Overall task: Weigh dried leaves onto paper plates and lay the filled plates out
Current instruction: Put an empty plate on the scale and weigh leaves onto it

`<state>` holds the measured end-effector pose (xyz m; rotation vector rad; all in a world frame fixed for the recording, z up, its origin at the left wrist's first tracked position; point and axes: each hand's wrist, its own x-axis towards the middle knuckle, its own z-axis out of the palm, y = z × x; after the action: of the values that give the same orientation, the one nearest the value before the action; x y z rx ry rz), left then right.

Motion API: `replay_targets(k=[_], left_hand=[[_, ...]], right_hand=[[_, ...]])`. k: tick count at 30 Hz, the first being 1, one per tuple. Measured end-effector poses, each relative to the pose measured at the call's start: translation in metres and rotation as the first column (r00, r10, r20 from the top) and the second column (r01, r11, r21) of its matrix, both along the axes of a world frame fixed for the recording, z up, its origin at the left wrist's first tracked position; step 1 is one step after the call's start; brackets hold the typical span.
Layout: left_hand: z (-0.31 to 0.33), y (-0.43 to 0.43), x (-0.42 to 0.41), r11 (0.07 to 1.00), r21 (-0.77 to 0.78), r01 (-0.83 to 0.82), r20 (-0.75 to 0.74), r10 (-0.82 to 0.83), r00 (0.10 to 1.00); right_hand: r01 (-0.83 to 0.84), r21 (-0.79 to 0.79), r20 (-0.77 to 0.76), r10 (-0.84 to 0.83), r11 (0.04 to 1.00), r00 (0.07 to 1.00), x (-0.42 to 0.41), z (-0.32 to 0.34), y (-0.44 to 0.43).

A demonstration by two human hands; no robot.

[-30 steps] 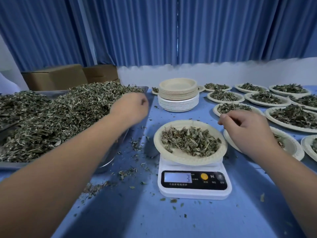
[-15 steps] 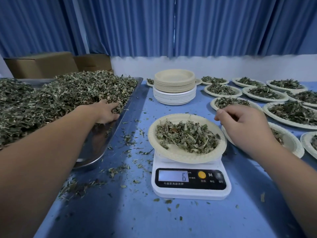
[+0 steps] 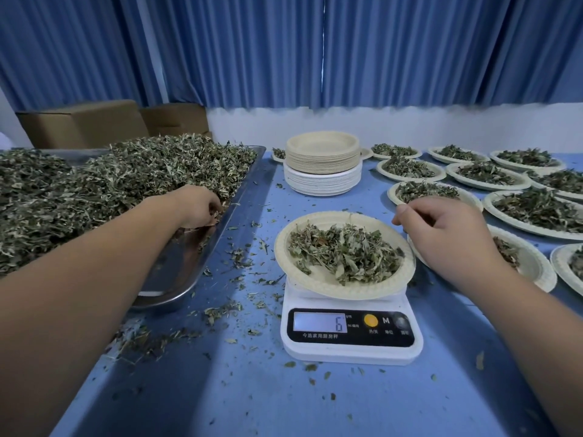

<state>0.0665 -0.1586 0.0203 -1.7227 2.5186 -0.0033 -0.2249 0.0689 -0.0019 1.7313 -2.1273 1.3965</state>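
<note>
On the left, a metal tray [image 3: 249, 171] holds the big heap of dried leaves [image 3: 94, 190]. The left hand [image 3: 197, 205] reaches into the heap's near edge, fingers curled down around a small pinch of leaves; the fingertips themselves are hidden among them.

Towards the middle, a stack of empty plates [image 3: 322, 162] stands at the back of the table [image 3: 284, 398]. In front of it the scale [image 3: 350, 348] carries the paper plate [image 3: 318, 290] now being filled. It has a loose mound on it, and the display reads 6.

The right hand [image 3: 448, 234] hovers just beside that plate's right rim, fingers loosely curled; I cannot tell whether it holds anything. Further right, filled plates [image 3: 492, 184] lie in rows.

This looks like the topping-up step. The next move is probably to carry the pinch across and drop it in small amounts while watching the display. Once the weight is right, the plate can join the rows.
</note>
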Motion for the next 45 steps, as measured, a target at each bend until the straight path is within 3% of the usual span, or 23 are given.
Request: replay_targets(k=[2, 6, 12, 16, 30, 34, 39, 43, 45], left_hand=[[0.003, 0.013, 0.0, 0.999, 0.015, -0.042, -0.047, 0.043, 0.998], [0.005, 0.038, 0.008, 0.993, 0.075, -0.091, -0.296, 0.11, 0.949], [0.002, 0.061, 0.027, 0.987, -0.103, -0.124, -0.483, 0.059, 0.874], [-0.001, 0.068, 0.036, 0.975, -0.155, -0.161, -0.521, 0.058, 0.851], [-0.003, 0.081, 0.032, 0.992, -0.07, -0.104, -0.686, 0.028, 0.727], [0.007, 0.091, 0.024, 0.99, -0.116, -0.079, -0.77, -0.04, 0.636], [0.024, 0.117, -0.009, 0.987, -0.16, 0.024, -0.875, -0.153, 0.459], [0.034, 0.138, -0.05, 0.968, -0.196, 0.154, -0.893, -0.241, 0.379], [0.036, 0.147, -0.069, 0.956, -0.184, 0.231, -0.886, -0.263, 0.383]], right_hand=[[-0.003, 0.001, -0.001, 0.003, 1.0, 1.0, 0.001, 0.001, 0.002], [-0.012, -0.012, 0.008, 0.012, 1.0, 1.0, 0.002, 0.002, 0.004], [-0.013, -0.019, 0.024, 0.014, 1.0, 1.0, 0.002, 0.002, 0.006], [0.001, -0.03, 0.018, 0.0, 1.0, 1.0, 0.002, 0.002, 0.008], [0.019, -0.019, 0.012, -0.018, 1.0, 1.0, 0.002, 0.003, 0.008], [0.012, -0.032, 0.014, -0.011, 0.999, 1.0, 0.002, 0.004, 0.009], [0.002, -0.04, 0.002, -0.002, 0.999, 1.0, 0.003, 0.005, 0.008], [-0.002, -0.035, -0.027, 0.001, 0.999, 1.0, 0.003, 0.006, 0.008], [-0.006, -0.045, -0.024, 0.005, 0.999, 1.0, 0.003, 0.006, 0.009]])
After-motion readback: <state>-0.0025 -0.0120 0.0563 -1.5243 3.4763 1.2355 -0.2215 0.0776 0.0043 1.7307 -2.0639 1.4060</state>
